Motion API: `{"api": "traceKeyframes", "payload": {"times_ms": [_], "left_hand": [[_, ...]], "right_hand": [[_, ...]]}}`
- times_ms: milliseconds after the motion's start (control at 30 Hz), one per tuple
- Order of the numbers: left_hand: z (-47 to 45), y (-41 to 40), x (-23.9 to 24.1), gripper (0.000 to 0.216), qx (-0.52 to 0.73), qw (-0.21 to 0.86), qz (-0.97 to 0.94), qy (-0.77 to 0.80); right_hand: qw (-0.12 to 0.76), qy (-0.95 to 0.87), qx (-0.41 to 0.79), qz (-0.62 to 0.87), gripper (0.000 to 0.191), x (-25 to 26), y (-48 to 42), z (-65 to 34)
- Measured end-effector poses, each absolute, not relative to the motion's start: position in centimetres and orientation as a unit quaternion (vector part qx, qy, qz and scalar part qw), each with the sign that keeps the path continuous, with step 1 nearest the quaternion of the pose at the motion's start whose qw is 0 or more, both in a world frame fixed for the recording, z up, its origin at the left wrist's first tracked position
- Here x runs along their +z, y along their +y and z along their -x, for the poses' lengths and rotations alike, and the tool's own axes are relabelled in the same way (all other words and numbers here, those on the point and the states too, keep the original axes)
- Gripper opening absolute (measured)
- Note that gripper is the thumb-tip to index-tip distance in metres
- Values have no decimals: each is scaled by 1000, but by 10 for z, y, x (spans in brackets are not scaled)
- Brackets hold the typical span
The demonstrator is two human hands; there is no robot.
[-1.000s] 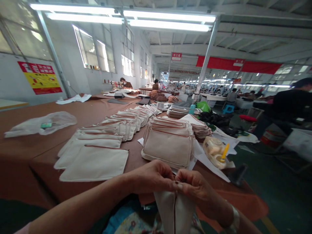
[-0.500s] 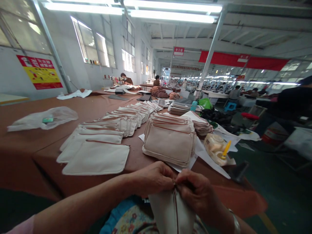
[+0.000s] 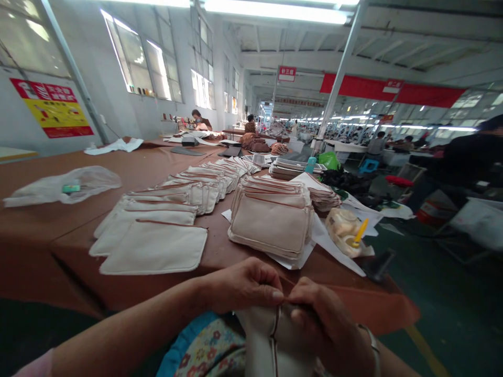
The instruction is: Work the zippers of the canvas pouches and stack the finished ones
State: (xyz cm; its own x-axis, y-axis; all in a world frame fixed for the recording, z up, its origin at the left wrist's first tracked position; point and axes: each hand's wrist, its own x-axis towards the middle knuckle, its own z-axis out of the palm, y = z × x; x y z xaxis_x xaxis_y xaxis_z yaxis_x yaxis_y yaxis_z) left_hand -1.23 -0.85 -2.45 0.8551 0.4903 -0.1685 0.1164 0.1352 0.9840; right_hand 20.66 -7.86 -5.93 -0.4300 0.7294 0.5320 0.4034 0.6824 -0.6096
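A cream pouch [image 3: 261, 340] with a brown-edged seam down its middle hangs over my lap at the bottom of the head view. Pinched at its upper edge, it is in the fingers of my left hand [image 3: 249, 285]. My right hand [image 3: 326, 319] grips the same pouch on its right side, its fingertips close to the left ones. What lies between the fingertips is too small to make out. Just beyond my hands, a thick stack of similar pouches [image 3: 269, 225] rests on the table. To its left, more pouches [image 3: 157, 248] lie overlapped in a long row.
Brown covering drapes the table [image 3: 58, 225]. At right stand a plastic container [image 3: 340, 230] with a yellow-handled tool [image 3: 360, 233] and a dark object [image 3: 379, 264] by the edge. A clear plastic bag [image 3: 94, 180] lies left. A person in dark clothing [image 3: 459, 167] stands right.
The view has shifted slightly. Both hands still pinch the pouch top; the pouch's seam now bends where it ran straighter, and the right hand has turned a little over it.
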Motion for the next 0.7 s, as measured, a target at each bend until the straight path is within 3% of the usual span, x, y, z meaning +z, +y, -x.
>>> {"api": "traceKeyframes", "payload": {"times_ms": [33,100,233,333,533,700], "left_hand": [[13,-8,-22,47,129,705,-658,231],[15,-8,-17,47,123,685,-680,230],[15,-10,-11,46,126,660,-705,226],[14,-13,-11,43,135,666,-701,217],[10,-19,-20,43,163,716,-649,198],[13,-18,-22,43,138,718,-645,222]], "right_hand": [[420,-785,250,380,11,-56,-80,-206],[415,-721,357,426,22,-48,-80,-205],[328,-701,494,397,42,-30,-71,-204],[304,-715,508,372,43,-28,-70,-201],[360,-782,333,385,41,-44,-80,-192],[384,-659,511,396,50,-49,-73,-205]]}}
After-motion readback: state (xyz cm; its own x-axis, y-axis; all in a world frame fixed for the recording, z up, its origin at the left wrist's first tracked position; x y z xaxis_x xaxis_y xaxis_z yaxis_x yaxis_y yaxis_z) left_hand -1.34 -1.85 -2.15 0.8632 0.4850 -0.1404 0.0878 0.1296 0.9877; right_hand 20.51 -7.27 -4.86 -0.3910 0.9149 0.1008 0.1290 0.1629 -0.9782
